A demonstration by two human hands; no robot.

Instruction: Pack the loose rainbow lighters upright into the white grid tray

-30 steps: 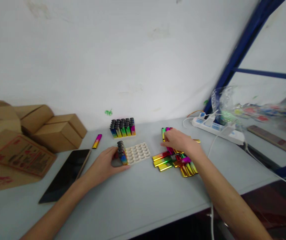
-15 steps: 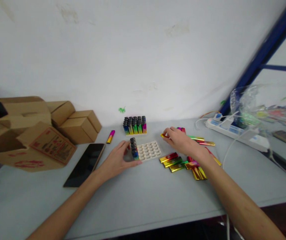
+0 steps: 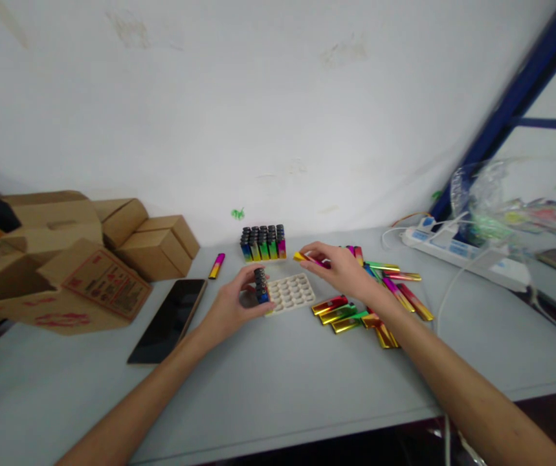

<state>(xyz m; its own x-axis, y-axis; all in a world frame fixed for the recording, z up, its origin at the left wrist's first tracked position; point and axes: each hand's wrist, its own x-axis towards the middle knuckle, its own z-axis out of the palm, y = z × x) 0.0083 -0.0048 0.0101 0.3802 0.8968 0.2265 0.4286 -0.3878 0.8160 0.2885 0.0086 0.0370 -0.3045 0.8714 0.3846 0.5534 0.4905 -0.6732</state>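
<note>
A white tray [image 3: 293, 294] with round slots lies on the grey table [image 3: 278, 382]. A few rainbow lighters [image 3: 259, 286] stand in its left end. My left hand [image 3: 232, 304] curls round that end of the tray, fingers against the standing lighters. My right hand [image 3: 338, 265] hovers over the tray's far right corner and pinches one yellow-pink lighter [image 3: 307, 258] at a tilt. A loose heap of shiny lighters [image 3: 375, 301] lies to the right under my right forearm.
A full block of lighters [image 3: 263, 243] stands by the wall. A single pink-yellow lighter [image 3: 216, 265] and a dark phone [image 3: 169, 319] lie left of the tray. Cardboard boxes [image 3: 74, 259] fill the left side. A power strip [image 3: 457, 249] and a plastic bag [image 3: 511, 207] sit at right.
My right hand has lifted a lighter from the heap and carried it left toward the tray. My left hand has stayed at the tray's left end. The camera has swung left.
</note>
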